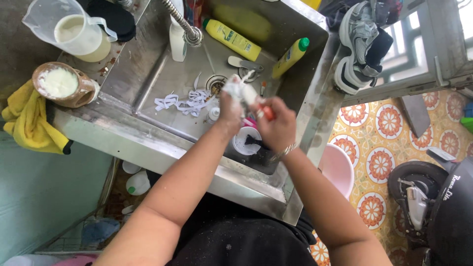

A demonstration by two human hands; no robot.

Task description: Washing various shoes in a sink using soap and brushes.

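Steel sink (148, 69), patterned floor tiles (379, 128); left hand (230, 109) grasping white shoe (236, 88), right hand (276, 123) clenched around orange brush (268, 113).

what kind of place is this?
Likely a home wash area: a steel sink with yellow detergent bottles, sneakers drying by a window, and a scooter parked on patterned tiles.

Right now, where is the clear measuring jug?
In the head view, the clear measuring jug stands at the top left, on the counter left of the steel sink, just above the brown bowl of white liquid.
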